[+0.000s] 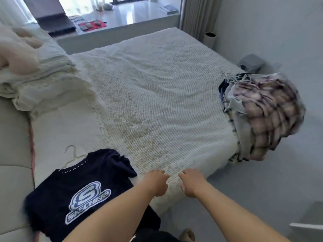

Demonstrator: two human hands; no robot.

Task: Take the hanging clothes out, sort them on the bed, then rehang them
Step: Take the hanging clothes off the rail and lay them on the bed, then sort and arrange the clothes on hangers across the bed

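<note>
Both my hands empty over the near bed edge.
My left hand (156, 182) and right hand (190, 182) hover side by side, fingers loosely curled, pinching nothing. The navy tee (78, 193) lies flat near left on its hanger (71, 153). A plaid pile (262, 116) slumps over the bed's (157, 84) right edge.

A navy logo T-shirt (83, 193) on a wire hanger (72, 155) is lying at the near left of the white textured bed (157, 95). A heap of plaid clothes (262, 117) is sitting on the far right edge (partly overhanging). Folded pale bedding (40, 84) is lying at the left, behind the T-shirt.
</note>
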